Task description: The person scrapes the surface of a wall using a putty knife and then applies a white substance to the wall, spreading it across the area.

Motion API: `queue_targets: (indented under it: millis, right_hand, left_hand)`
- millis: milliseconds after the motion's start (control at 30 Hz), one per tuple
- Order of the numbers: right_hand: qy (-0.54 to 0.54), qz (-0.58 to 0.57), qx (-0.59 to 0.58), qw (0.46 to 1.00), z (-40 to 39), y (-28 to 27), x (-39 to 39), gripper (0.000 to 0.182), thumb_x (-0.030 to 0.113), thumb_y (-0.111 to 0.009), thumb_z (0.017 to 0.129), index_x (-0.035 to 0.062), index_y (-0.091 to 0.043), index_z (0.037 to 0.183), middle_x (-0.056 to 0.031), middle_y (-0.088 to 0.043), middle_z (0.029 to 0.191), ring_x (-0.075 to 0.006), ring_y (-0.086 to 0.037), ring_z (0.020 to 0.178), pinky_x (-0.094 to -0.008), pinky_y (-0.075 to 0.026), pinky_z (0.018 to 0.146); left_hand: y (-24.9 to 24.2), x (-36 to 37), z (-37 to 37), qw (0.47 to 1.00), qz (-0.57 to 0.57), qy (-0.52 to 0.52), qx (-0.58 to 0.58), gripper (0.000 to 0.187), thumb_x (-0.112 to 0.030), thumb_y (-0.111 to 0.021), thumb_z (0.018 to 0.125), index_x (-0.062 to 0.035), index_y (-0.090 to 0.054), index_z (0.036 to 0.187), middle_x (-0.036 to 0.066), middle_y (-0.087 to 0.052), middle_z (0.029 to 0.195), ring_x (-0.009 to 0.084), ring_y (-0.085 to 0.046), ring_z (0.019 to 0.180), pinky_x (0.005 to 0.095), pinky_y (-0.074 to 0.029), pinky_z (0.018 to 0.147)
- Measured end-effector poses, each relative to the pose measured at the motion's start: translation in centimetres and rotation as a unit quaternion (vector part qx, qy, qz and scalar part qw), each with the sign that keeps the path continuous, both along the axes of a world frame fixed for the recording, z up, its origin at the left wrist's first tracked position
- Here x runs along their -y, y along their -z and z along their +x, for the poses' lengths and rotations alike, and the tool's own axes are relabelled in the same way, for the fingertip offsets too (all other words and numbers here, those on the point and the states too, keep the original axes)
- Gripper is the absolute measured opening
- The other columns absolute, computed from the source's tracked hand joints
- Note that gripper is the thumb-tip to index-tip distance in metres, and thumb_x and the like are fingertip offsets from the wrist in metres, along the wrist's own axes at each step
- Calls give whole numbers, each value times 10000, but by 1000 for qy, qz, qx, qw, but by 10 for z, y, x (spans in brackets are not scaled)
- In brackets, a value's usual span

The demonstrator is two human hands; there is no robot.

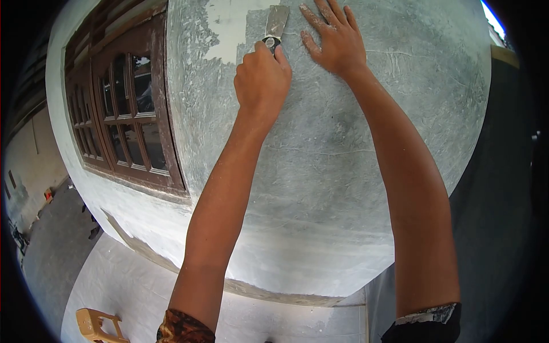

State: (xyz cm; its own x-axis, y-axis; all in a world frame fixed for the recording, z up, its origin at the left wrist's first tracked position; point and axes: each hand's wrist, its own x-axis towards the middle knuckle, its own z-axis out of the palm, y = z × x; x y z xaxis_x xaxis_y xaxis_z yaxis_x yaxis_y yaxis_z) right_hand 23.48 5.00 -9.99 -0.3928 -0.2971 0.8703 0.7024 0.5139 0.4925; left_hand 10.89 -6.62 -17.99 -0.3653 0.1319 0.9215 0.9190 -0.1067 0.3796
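Observation:
My left hand is closed around the dark handle of a putty knife, whose broad metal blade points up against the wall. Grey, rough plaster covers this wall, with thin cracks running across it. Just left of the blade is a pale whitish patch where the surface looks different from the grey around it. To the right of the knife, my right hand lies flat on the wall with fingers spread and whitish dust on them. It holds nothing.
A brown wooden window with glass panes is set in the wall at left. Below, a yellowish plastic stool stands on a pale sheet covering the floor. Dark sheeting hangs beyond the wall's right edge.

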Motion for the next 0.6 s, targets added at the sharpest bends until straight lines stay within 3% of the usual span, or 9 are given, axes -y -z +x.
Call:
queue_targets:
  millis: [600]
  right_hand:
    - [-11, -9, 7, 1000, 3, 3, 0, 586, 351, -578, 953, 78, -539, 1470, -182, -355, 1634, -360, -269, 1537, -510, -177, 1269]
  left_hand:
    - [9, 9, 8, 999, -26, -4, 34, 395, -346, -577, 994, 32, -691, 998, 305, -716, 898, 504, -697, 876, 552, -554, 793]
